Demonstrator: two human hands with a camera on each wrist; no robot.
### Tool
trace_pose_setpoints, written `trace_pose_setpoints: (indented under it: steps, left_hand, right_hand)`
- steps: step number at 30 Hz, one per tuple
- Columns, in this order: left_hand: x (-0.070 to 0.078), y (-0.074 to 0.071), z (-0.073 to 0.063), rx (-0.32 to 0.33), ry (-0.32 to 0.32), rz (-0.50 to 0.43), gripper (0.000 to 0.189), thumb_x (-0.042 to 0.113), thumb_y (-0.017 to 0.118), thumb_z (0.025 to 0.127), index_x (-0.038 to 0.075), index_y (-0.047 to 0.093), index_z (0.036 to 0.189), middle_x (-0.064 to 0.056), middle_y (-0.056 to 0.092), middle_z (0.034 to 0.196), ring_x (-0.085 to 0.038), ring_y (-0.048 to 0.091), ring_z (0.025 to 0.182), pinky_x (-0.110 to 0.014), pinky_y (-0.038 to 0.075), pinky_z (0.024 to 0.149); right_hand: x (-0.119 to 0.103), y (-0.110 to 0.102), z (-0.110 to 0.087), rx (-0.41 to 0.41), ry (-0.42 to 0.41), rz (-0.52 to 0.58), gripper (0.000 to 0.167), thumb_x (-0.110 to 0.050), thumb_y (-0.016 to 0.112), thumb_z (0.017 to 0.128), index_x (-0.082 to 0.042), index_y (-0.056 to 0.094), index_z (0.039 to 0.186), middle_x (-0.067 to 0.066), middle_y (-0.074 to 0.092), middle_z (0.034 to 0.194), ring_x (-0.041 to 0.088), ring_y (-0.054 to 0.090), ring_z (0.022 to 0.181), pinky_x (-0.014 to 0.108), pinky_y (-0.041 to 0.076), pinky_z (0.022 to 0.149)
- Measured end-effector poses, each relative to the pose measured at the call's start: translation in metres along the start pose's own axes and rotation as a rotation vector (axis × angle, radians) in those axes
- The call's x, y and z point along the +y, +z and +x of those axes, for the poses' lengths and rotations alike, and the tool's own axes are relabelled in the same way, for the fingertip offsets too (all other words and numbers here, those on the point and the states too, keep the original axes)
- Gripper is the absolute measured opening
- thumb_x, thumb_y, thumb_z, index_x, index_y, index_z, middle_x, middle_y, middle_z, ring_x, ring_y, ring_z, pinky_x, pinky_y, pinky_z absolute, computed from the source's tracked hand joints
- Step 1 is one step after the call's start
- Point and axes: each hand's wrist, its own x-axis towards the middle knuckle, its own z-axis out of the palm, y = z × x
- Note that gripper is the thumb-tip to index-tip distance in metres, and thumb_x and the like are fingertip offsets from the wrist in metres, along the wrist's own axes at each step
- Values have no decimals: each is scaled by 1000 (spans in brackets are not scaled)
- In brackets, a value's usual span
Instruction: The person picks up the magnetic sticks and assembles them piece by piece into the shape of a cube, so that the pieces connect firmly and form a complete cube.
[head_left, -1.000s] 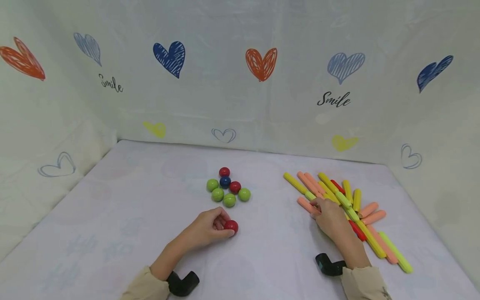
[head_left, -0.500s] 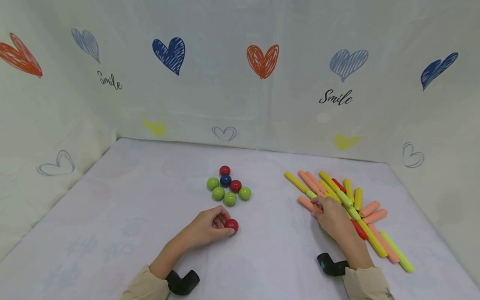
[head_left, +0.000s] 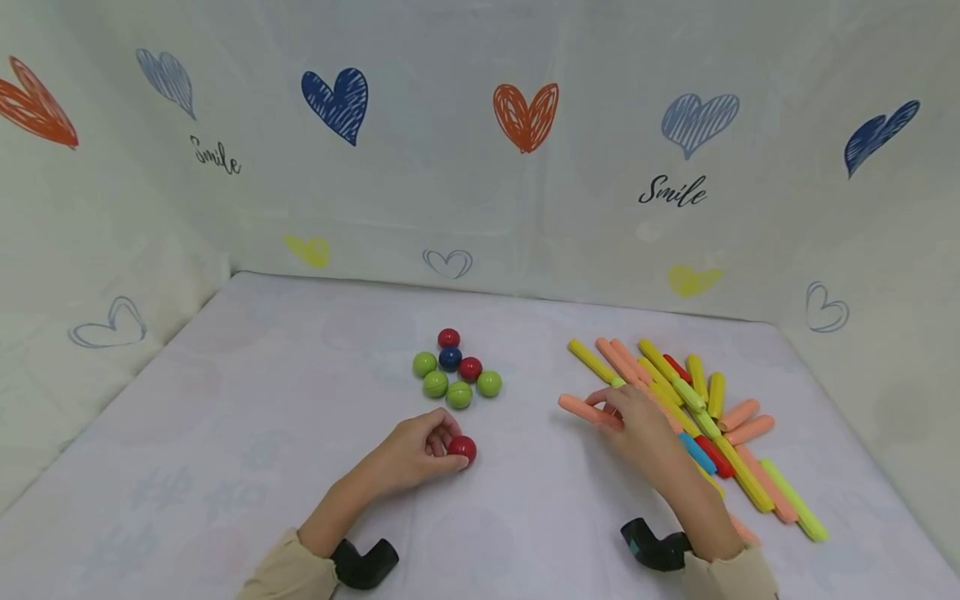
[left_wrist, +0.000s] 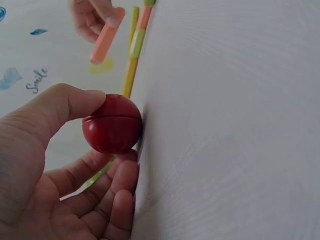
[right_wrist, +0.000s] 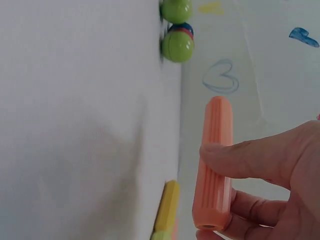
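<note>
My left hand (head_left: 412, 454) holds a red ball (head_left: 462, 451) at the near middle of the table. In the left wrist view, the thumb presses one side of this ball (left_wrist: 114, 131) and curled fingers lie at the other; a seam line runs round it. Over at the right, my right hand (head_left: 643, 429) pinches a peach-coloured stick (head_left: 577, 407) at one end. The right wrist view shows this stick (right_wrist: 216, 185) ribbed, with a hole in its near end, held off the table between thumb and fingers.
Beyond my left hand sit several green balls (head_left: 459, 395), two red balls (head_left: 470, 369) and a blue ball (head_left: 450, 359). Yellow sticks (head_left: 742, 475), peach, green, red and blue ones lie piled under and beyond my right hand. A white cloth wall (head_left: 480, 208) with hearts stands behind.
My right hand has lifted the peach stick and moved it left, off the pile, uncovering a blue stick. The left hand and its red ball stay in place.
</note>
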Motion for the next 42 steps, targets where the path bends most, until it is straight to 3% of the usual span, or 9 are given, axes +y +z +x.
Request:
trace_pose_setpoints:
  steps: [6,16,22,31,42]
  left_hand:
    - [1,0,0,2,-3,20,30,19,72,80,7,55,101,0,53,84,-14,49,76,-19,43,62]
    - [3,1,-1,12,-12,36,31,21,73,79,7,55,100,0,53,83,-13,48,74,-19,43,62]
    - [1,2,0,2,-6,31,32,25,74,79,8,55,98,0,54,84,-13,49,75,-19,43,62]
    - [0,1,-1,-12,38,49,33,30,74,78,10,56,95,1,54,84,-14,48,75,-21,41,63]
    - [-1,-1,-3,-59,132,89,31,31,73,79,17,61,103,3,54,84,-14,47,77,-22,40,65]
  right_hand:
    - [-31,7,-6,-56,5,51,24,-9,72,79,-16,64,101,0,52,86,14,46,80,27,43,67]
    - [-63,26,-14,-157,-18,132,24,-8,72,78,-19,65,99,-7,51,87,9,44,85,27,47,75]
    - [-68,34,-17,-190,-79,107,22,-8,71,80,-15,66,100,-5,50,88,9,44,84,27,46,73]
    - [-67,44,-19,-159,-159,64,23,-10,72,79,-16,65,100,-8,48,85,8,44,85,25,45,72]
    - [-66,48,-21,-166,-171,68,23,-11,72,79,-17,65,101,-8,48,84,8,44,82,26,46,72]
